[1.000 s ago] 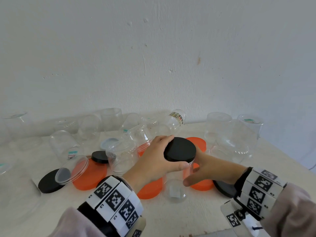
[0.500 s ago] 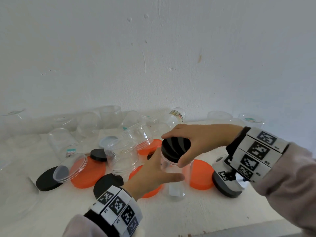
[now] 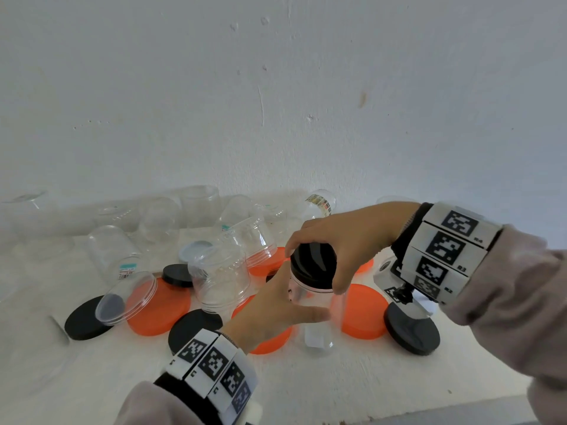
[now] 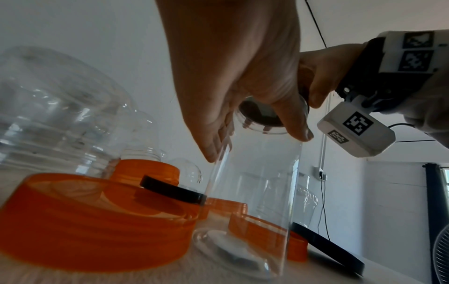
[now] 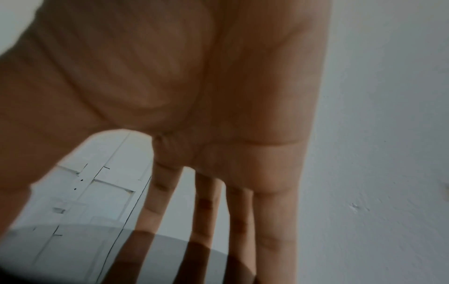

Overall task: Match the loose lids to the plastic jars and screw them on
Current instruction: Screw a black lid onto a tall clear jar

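Observation:
A tall clear jar [image 3: 317,326] stands upright on the white table [image 3: 337,384] with a black lid [image 3: 310,265] on its mouth. My left hand [image 3: 294,305] grips the jar's body from the left, thumb across the front. From above, my right hand [image 3: 325,250] holds the lid with thumb and fingers curled round its rim. The left wrist view shows the left hand [image 4: 255,144] round the jar [image 4: 255,192], the lid [image 4: 262,115] seen through its neck, and the right hand [image 4: 320,76] on top. The right wrist view shows only the right hand [image 5: 194,211], blurred.
Several orange lids [image 3: 362,311] and black lids [image 3: 411,332] lie round the jar. Several clear lidless jars [image 3: 221,277] stand or lie behind and to the left, up to the white wall. The table's front edge [image 3: 460,406] runs close below.
A second ago my left hand held the lid on top and the right hand held the jar. The hands have swapped: right hand now on the lid, left hand on the jar's body.

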The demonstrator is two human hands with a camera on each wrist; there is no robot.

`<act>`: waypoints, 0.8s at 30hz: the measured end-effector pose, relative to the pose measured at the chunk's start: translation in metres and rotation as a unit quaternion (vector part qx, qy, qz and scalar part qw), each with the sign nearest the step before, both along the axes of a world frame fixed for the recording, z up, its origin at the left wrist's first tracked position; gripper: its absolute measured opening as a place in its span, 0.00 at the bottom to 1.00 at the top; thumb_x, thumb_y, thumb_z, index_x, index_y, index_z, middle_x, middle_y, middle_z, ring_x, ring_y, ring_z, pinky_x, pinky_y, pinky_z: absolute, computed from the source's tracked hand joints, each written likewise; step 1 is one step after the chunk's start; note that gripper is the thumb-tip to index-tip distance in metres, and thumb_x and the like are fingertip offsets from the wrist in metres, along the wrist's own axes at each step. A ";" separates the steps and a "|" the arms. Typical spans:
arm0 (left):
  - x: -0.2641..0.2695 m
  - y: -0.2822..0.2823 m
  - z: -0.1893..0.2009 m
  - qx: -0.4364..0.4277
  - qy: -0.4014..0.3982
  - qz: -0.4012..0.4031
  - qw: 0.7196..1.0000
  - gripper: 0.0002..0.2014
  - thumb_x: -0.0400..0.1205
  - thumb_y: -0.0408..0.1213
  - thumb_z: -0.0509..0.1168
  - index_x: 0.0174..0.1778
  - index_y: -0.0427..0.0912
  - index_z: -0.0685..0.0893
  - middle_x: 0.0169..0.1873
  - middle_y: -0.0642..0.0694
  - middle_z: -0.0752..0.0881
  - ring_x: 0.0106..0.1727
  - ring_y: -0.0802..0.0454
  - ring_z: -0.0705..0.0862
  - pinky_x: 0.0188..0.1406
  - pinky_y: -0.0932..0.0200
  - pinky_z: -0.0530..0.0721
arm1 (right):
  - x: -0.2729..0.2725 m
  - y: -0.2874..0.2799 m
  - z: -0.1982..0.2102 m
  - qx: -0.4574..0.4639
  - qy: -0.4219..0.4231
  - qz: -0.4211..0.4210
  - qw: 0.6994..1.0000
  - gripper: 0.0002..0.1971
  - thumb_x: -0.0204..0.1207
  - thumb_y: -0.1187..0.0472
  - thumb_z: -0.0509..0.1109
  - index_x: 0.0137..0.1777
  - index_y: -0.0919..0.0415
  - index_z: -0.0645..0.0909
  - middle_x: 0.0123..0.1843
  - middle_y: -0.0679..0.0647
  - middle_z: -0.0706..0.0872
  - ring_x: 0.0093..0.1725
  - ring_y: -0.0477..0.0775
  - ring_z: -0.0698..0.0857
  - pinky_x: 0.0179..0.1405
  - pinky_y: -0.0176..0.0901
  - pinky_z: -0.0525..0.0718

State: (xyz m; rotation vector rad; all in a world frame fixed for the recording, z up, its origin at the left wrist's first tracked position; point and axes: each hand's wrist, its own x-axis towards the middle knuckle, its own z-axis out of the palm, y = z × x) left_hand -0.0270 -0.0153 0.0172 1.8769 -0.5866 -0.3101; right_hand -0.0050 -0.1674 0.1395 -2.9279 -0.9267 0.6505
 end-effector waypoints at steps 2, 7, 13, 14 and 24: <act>0.002 -0.006 0.001 -0.022 0.030 -0.068 0.997 0.51 0.73 0.24 0.73 0.17 0.06 0.30 0.55 0.42 0.88 0.78 0.60 0.69 0.58 0.83 0.72 | 0.001 -0.001 0.001 0.003 0.007 0.004 1.000 0.40 0.65 0.56 0.81 0.73 0.34 0.66 0.64 0.41 0.69 0.65 0.48 0.73 0.59 0.47 0.80; 0.007 0.014 -0.019 -0.013 0.010 0.025 1.000 0.40 0.64 0.49 0.82 0.66 0.74 0.67 0.66 0.66 0.79 0.71 0.64 0.75 0.65 0.67 0.74 | 0.002 -0.003 0.001 0.017 0.021 -0.008 1.000 0.39 0.64 0.51 0.82 0.71 0.32 0.66 0.62 0.37 0.70 0.66 0.47 0.73 0.62 0.47 0.79; 0.003 0.007 -0.014 -0.027 0.008 0.016 0.999 0.47 0.64 0.51 0.81 0.76 0.66 0.63 0.69 0.64 0.78 0.74 0.60 0.73 0.76 0.44 0.71 | -0.002 0.004 -0.005 -0.015 -0.028 -0.093 0.995 0.37 0.53 0.24 0.73 0.60 0.35 0.67 0.54 0.45 0.82 0.40 0.50 0.91 0.38 0.44 0.84; 0.004 0.008 -0.016 -0.032 0.009 0.013 0.999 0.48 0.64 0.51 0.81 0.77 0.65 0.62 0.70 0.64 0.77 0.75 0.59 0.72 0.77 0.43 0.70 | -0.003 0.006 -0.007 -0.022 -0.034 -0.105 0.994 0.38 0.53 0.21 0.71 0.60 0.37 0.67 0.50 0.45 0.83 0.35 0.49 0.91 0.32 0.42 0.82; 0.004 0.007 -0.015 -0.005 -0.011 0.027 1.000 0.44 0.66 0.50 0.81 0.69 0.77 0.60 0.70 0.69 0.74 0.74 0.64 0.71 0.76 0.54 0.70 | -0.006 0.005 0.004 -0.043 -0.011 -0.037 0.998 0.40 0.65 0.43 0.79 0.76 0.31 0.63 0.61 0.39 0.67 0.65 0.47 0.70 0.59 0.46 0.76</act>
